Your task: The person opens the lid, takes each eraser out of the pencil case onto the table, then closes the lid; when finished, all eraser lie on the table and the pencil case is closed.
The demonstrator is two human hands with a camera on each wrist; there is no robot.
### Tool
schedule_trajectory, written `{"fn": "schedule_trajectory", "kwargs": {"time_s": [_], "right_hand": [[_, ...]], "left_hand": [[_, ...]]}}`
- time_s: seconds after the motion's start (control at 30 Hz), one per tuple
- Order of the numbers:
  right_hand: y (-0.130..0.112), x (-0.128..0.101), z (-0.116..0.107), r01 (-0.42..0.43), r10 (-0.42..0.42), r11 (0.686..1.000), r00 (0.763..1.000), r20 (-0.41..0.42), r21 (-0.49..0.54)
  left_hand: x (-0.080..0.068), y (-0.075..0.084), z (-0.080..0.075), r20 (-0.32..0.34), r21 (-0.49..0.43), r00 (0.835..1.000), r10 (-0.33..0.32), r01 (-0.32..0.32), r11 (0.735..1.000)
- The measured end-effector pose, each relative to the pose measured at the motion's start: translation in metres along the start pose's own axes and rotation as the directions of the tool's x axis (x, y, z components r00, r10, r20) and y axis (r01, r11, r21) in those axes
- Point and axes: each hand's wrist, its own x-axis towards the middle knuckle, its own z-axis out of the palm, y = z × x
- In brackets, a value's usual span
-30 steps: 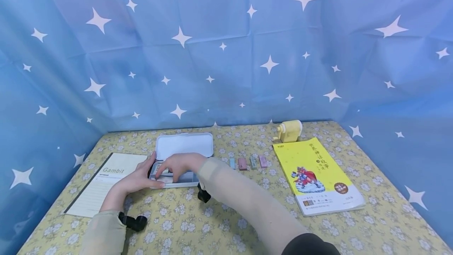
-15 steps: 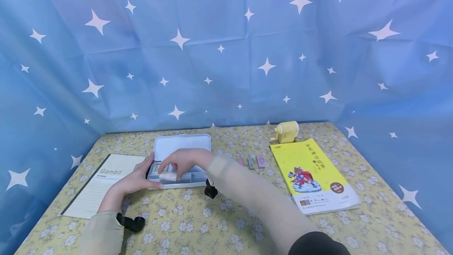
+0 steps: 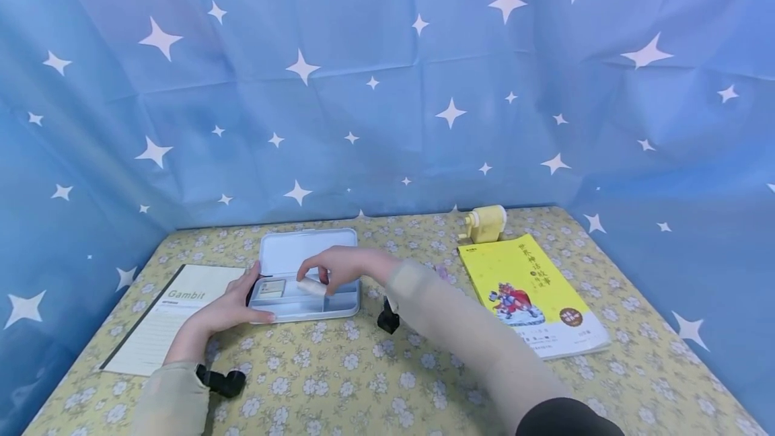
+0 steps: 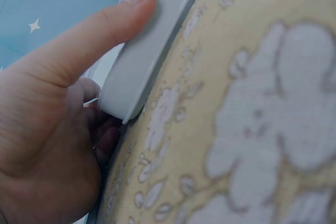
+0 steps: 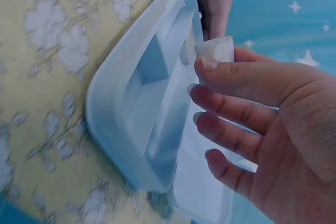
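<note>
Pinching white block (image 3: 312, 286) (likely light, firm; ends best hold) with right hand (image 3: 342, 267), left hand (image 3: 227, 305) gripping case (image 3: 297, 306).

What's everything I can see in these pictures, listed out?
Pencil case: 1, white, left of centre
Eraser-like piece: 1, white, over case
Flat item: 1, pale, inside case
Block: 1, purple, behind right sleeve
Gambit notebook: 1, cream, left
Paperback: 1, yellow, right
Crank sharpener: 1, yellow, behind paperback
Floral tablecloth: 1, yellow, underneath
Starry curtain: 1, blue, background
Wrist cameras: 2, black, wrists
Sleeves: 2, beige, forearms
Left hand: 1, bare, gripping case
Right hand: 1, bare, pinching white piece
</note>
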Motion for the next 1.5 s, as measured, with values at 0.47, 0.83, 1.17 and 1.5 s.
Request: {"fn": "schedule_trajectory", "kwargs": {"time_s": [0.47, 0.83, 1.17, 1.5], "right_hand": [[0.029, -0.049, 0.005, -0.019, 0.037, 0.987, 0.993, -0.111, 0.159], [0.047, -0.096, 0.020, -0.031, 0.078, 0.967, 0.981, -0.179, 0.251], [0.052, -0.129, 0.032, -0.054, 0.116, 0.966, 0.965, -0.235, 0.253], [0.056, -0.151, 0.040, -0.074, 0.160, 0.957, 0.941, -0.298, 0.280]], "left_hand": [[0.000, 0.003, 0.000, 0.012, -0.008, 1.000, 0.017, -0.016, 1.000], [0.001, 0.006, 0.002, 0.015, -0.004, 1.000, 0.025, -0.025, 1.000], [-0.001, 0.006, 0.000, 0.015, 0.005, 0.999, 0.028, -0.028, 1.000], [-0.003, 0.006, -0.002, 0.012, 0.012, 0.999, 0.036, -0.036, 0.999]]}}
